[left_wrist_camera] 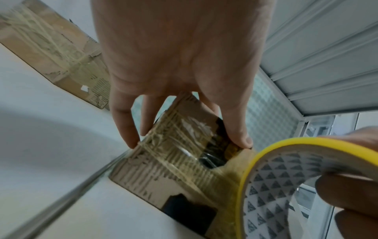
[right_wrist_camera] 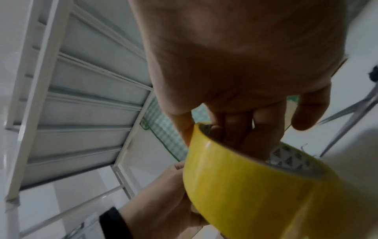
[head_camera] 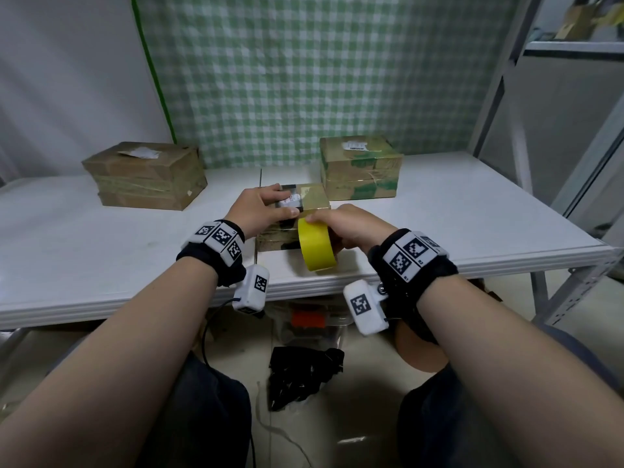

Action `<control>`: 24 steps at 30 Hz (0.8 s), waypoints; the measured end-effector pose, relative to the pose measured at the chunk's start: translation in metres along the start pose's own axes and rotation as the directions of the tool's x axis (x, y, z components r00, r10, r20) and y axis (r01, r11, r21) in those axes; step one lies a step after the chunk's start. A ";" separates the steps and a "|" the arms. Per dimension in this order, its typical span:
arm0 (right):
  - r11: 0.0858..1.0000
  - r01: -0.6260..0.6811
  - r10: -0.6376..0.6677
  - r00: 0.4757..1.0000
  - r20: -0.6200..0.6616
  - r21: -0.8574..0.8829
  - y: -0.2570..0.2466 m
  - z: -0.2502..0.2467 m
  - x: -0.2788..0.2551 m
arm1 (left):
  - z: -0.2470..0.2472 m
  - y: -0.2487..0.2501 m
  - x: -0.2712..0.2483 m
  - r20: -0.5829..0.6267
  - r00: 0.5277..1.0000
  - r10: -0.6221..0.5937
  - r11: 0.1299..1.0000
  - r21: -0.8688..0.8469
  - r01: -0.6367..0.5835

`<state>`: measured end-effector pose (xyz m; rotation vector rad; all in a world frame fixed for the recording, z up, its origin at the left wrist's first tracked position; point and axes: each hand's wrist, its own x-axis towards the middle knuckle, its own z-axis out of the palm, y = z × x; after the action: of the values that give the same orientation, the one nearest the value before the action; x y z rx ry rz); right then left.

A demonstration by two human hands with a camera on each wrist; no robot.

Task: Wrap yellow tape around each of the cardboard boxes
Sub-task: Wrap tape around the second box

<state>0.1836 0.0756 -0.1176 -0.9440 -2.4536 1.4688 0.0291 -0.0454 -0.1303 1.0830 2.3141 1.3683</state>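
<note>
A small cardboard box (head_camera: 312, 197) with old tape on it sits mid-table. My left hand (head_camera: 280, 206) grips it from above; in the left wrist view the thumb and fingers (left_wrist_camera: 126, 129) clamp the sides of the box (left_wrist_camera: 174, 155). My right hand (head_camera: 337, 224) holds a yellow tape roll (head_camera: 315, 249) against the box's near right edge. In the right wrist view its fingers (right_wrist_camera: 245, 129) are hooked through the core of the roll (right_wrist_camera: 255, 186). A strip of tape seems to run from the roll (left_wrist_camera: 266, 177) onto the box. Two bigger boxes stand at back left (head_camera: 145, 175) and back right (head_camera: 361, 167).
The white table (head_camera: 472, 214) has its front edge close under my wrists. A green checked cloth (head_camera: 304, 79) hangs behind it and a metal shelf frame (head_camera: 506, 79) stands at the right. A black bag (head_camera: 300, 376) lies on the floor under the table.
</note>
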 end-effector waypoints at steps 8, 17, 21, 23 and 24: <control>0.990 -0.080 0.064 0.988 0.137 0.115 0.009 -0.009 0.000 | -0.009 -0.005 -0.002 0.109 0.994 0.001 0.997 0.080 -0.010; 0.929 -0.007 0.013 1.000 -0.014 0.371 0.017 -0.016 0.012 | -0.006 -0.005 0.001 -0.202 0.969 -0.142 0.974 -0.201 0.101; 0.840 0.089 -0.029 0.992 -0.120 0.535 0.006 -0.021 0.015 | -0.006 0.001 0.009 -0.337 0.932 -0.138 0.965 -0.256 0.050; 0.845 0.116 -0.040 0.987 -0.154 0.521 0.000 -0.023 0.012 | -0.006 0.005 0.009 -0.343 0.931 -0.123 0.968 -0.247 0.037; 0.845 0.131 -0.053 0.985 -0.163 0.519 -0.003 -0.024 0.010 | -0.006 0.007 0.008 -0.330 0.937 -0.117 0.964 -0.265 0.028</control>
<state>0.1843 0.0977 -0.1047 -0.7636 -1.8036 1.8265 0.0238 -0.0419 -0.1198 0.7180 2.2828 1.8915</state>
